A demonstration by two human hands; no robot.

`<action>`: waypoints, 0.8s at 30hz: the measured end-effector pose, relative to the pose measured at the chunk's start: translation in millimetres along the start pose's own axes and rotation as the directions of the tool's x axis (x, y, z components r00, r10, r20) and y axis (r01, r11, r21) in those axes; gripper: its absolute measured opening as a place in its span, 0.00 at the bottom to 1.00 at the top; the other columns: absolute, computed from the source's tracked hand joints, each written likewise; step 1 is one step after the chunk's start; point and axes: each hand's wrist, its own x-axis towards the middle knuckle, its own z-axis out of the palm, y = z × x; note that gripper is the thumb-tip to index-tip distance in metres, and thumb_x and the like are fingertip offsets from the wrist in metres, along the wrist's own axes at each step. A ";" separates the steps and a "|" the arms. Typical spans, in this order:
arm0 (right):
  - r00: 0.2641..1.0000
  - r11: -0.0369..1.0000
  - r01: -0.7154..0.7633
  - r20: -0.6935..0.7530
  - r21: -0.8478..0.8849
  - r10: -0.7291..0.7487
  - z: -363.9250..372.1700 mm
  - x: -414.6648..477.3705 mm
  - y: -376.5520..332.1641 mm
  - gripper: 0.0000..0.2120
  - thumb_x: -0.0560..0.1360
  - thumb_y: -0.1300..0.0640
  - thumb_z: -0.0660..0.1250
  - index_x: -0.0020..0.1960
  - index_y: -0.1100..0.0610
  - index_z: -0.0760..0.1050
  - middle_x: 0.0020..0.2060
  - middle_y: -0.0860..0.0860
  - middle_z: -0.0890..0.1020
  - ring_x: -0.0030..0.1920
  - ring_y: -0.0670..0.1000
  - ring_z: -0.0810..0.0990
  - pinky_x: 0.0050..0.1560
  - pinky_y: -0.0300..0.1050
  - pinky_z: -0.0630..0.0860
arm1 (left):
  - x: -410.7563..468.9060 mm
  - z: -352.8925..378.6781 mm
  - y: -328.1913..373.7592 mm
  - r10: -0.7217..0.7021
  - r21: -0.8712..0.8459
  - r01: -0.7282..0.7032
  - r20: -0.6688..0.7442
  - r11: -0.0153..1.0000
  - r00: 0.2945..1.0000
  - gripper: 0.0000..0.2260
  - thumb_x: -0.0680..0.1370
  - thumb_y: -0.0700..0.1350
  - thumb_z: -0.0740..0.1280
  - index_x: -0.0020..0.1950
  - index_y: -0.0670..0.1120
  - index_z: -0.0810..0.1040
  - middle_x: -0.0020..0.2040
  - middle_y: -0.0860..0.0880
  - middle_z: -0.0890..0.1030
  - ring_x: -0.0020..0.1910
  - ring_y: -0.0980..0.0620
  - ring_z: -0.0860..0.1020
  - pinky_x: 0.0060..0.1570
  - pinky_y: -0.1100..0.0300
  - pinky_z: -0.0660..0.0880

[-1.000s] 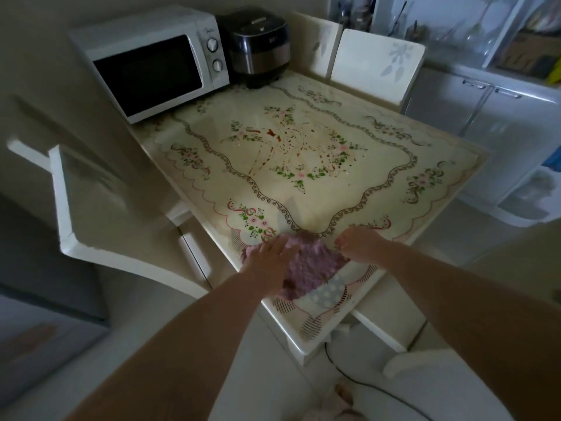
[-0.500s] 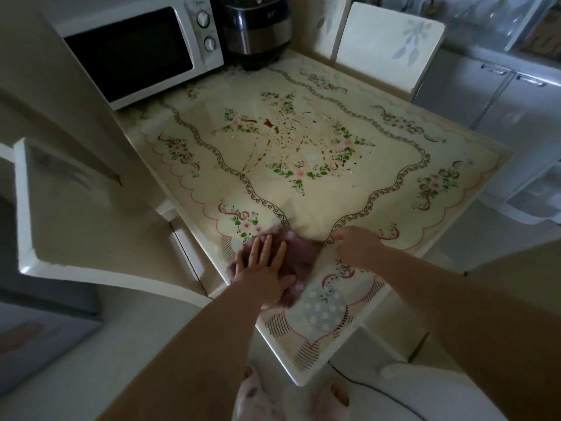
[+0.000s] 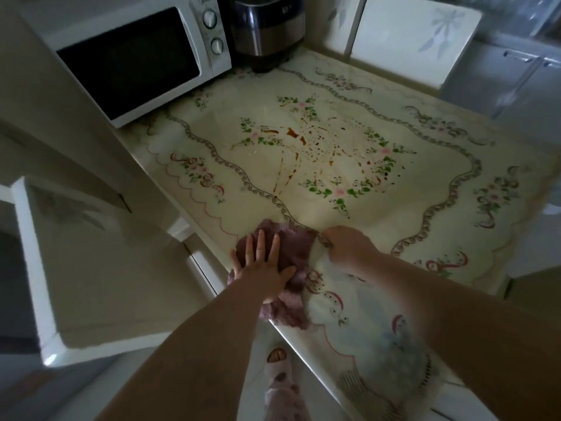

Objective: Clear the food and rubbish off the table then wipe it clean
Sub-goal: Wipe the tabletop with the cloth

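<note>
From my feed, the left hand (image 3: 263, 270) lies flat on the cloth (image 3: 297, 250), fingers straight and spread, thumb out to the right, palm pressing down. It grips nothing; it only bears on the fabric. The cloth is a crumpled purple piece at the near left edge of the table (image 3: 394, 229), with its near end hanging a little over that edge.

The right hand (image 3: 349, 245) sits just right of the cloth, at its far right corner, knuckles up and fingers curled under. I cannot tell whether those fingers pinch the cloth or merely rest beside it; that spot is blurred pale.

The table wears a cream cover with flower sprays and a scrolled border. At its middle, well apart from the cloth, I see brown stains (image 3: 296, 136): a few blotches, many small specks, and thin streaks running toward the near side.

At the far left corner stands a white microwave (image 3: 136, 59), and just right of it a dark cooker (image 3: 267, 28). A white chair (image 3: 91, 268) stands left of the table, and another chair back (image 3: 409, 34) shows along the far side. Below the table edge I see a foot (image 3: 277, 358) in a slipper on the floor.
</note>
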 end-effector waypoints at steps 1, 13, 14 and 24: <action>1.000 1.000 -0.023 0.000 0.012 0.023 1.3 9.3 -8.2 0.23 0.75 0.65 0.56 0.69 0.54 0.68 0.66 0.53 0.72 0.65 0.56 0.71 0.60 0.47 0.70 | 9.0 -5.7 -10.8 0.012 0.001 -0.012 0.003 1.000 1.000 0.33 0.79 0.67 0.45 0.76 0.56 0.31 0.76 0.49 0.28 0.75 0.45 0.30 0.71 0.35 0.34; 0.997 0.984 0.012 0.077 -0.179 0.002 -0.5 52.3 -44.8 0.16 0.73 0.64 0.62 0.60 0.57 0.75 0.53 0.51 0.80 0.53 0.52 0.79 0.54 0.46 0.77 | 78.4 -48.9 -69.9 0.010 -0.005 -0.010 -0.018 1.000 1.000 0.36 0.78 0.68 0.46 0.77 0.53 0.32 0.76 0.44 0.30 0.76 0.41 0.32 0.71 0.35 0.34; 0.997 0.985 0.015 0.079 -0.174 -0.001 -1.5 53.4 -44.1 0.16 0.72 0.64 0.61 0.59 0.57 0.76 0.53 0.51 0.80 0.52 0.52 0.79 0.54 0.45 0.77 | 80.7 -50.3 -70.5 -0.001 -0.016 0.001 -0.031 1.000 1.000 0.36 0.78 0.68 0.45 0.77 0.53 0.32 0.77 0.44 0.30 0.76 0.41 0.32 0.71 0.35 0.34; 0.990 0.999 -0.037 -0.133 0.023 0.039 -19.7 75.6 -44.3 0.14 0.75 0.66 0.59 0.35 0.51 0.70 0.33 0.45 0.74 0.38 0.48 0.76 0.36 0.37 0.72 | 107.6 -65.6 -75.8 -0.156 -0.159 0.151 -0.019 0.976 0.988 0.45 0.71 0.76 0.48 0.77 0.53 0.32 0.76 0.43 0.30 0.75 0.41 0.30 0.70 0.38 0.32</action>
